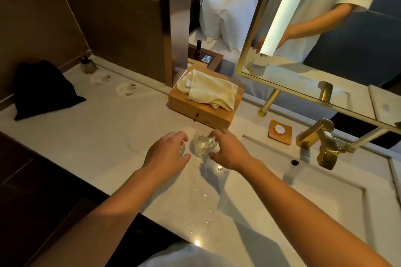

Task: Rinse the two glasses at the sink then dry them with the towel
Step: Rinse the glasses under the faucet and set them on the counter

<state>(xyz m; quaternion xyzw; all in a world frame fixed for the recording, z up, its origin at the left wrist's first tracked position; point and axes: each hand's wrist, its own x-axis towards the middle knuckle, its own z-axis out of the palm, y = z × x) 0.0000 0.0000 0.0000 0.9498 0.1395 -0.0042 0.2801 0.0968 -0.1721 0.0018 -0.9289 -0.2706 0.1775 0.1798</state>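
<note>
Wrapping half-hidden glass (182, 149) with left hand (166, 150), pinching clear glass (201, 144) with right hand (227, 150), both left of sink (325, 201); needing firm, upright carrying.

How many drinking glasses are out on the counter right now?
2. The right glass stands on the counter, gripped by the right hand. The left glass stands beside it, mostly hidden under the left hand.
</note>
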